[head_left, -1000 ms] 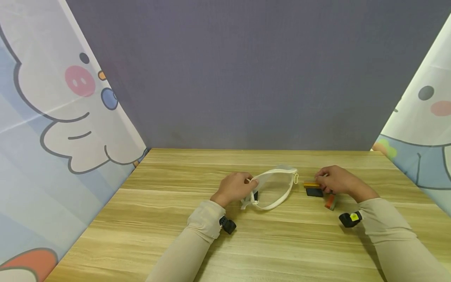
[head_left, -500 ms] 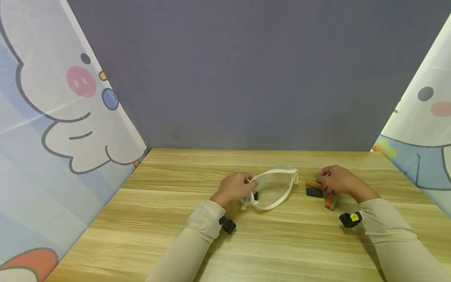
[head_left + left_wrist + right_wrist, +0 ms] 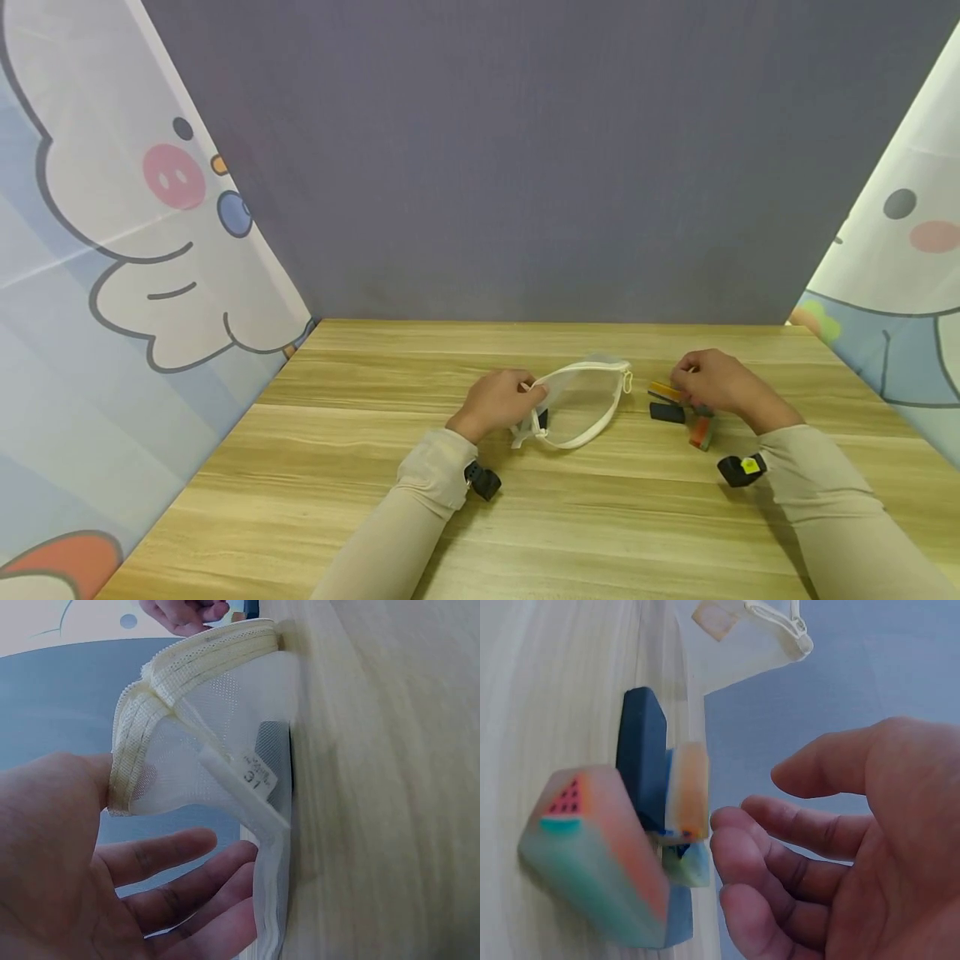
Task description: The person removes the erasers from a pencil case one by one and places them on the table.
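My left hand (image 3: 495, 402) grips the left side of a white mesh zip pouch (image 3: 621, 398), its thumb at the zipper edge and the mouth spread wide. Inside the pouch lies a dark block (image 3: 274, 746), seen through the mesh. On the right, my right hand (image 3: 716, 383) hovers with loosely bent fingers over small eraser-like blocks. In the right wrist view its thumb and fingers are apart with nothing between them. Close by lie a yellow-orange block (image 3: 690, 787), a black block (image 3: 643, 750) and an orange-green watermelon block (image 3: 592, 855). A greenish piece (image 3: 688, 868) is partly hidden.
The wood-grain table (image 3: 585, 517) meets a grey panel (image 3: 525, 167) at the back. Cartoon-printed sheets stand at the left (image 3: 150, 317) and right. A cord pull (image 3: 627, 382) hangs at the pouch's right end, with the loose blocks just beyond it.
The yellow-orange block has turned slightly, its right end swinging nearer the black block. My right hand has barely shifted. The left hand and pouch look the same.
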Motion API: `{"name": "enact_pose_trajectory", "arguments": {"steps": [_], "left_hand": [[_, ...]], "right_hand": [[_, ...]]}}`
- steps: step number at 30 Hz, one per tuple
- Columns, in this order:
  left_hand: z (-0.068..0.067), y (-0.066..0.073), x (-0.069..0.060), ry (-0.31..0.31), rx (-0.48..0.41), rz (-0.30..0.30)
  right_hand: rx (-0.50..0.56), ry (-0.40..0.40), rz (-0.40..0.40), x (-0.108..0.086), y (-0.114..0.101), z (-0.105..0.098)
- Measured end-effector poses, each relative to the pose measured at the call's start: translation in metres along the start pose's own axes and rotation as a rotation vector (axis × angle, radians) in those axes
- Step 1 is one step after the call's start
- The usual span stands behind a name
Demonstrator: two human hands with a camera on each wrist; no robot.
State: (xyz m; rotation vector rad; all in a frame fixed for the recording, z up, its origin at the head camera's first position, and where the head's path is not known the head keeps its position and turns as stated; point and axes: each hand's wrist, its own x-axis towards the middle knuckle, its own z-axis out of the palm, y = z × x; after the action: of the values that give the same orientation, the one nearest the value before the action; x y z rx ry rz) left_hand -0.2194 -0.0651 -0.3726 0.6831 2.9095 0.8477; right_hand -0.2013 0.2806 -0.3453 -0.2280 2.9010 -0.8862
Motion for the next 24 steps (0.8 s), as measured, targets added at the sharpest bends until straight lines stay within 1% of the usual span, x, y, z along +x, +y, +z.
{"name": "enact_pose_trajectory", "arguments": {"steps": [4, 7, 11, 14, 18, 20, 24], "left_hand": [[-0.001, 0.001, 0.0, 0.0, -0.003, -0.003], [-0.001, 0.001, -0.001, -0.002, -0.004, -0.006], [-0.001, 0.0, -0.002, 0.0, 0.006, 0.018], [-0.001, 0.0, -0.003, 0.006, -0.001, 0.042], [0.0, -0.002, -0.004, 0.018, -0.017, 0.052], [0.0, -0.002, -0.004, 0.02, -0.012, 0.054], [0.001, -0.001, 0.0, 0.032, 0.003, 0.067]], "right_hand": [[-0.017, 0.028, -0.028, -0.001, -0.006, 0.0], [-0.012, 0.024, -0.047, -0.003, -0.011, 0.0], [-0.008, 0.023, -0.06, -0.004, -0.017, 0.002], [-0.031, 0.063, -0.078, -0.004, -0.021, 0.006], [-0.049, 0.112, -0.12, -0.002, -0.026, 0.011], [-0.034, 0.116, -0.137, -0.002, -0.028, 0.012], [0.028, 0.088, -0.149, -0.004, -0.032, 0.012]]}}
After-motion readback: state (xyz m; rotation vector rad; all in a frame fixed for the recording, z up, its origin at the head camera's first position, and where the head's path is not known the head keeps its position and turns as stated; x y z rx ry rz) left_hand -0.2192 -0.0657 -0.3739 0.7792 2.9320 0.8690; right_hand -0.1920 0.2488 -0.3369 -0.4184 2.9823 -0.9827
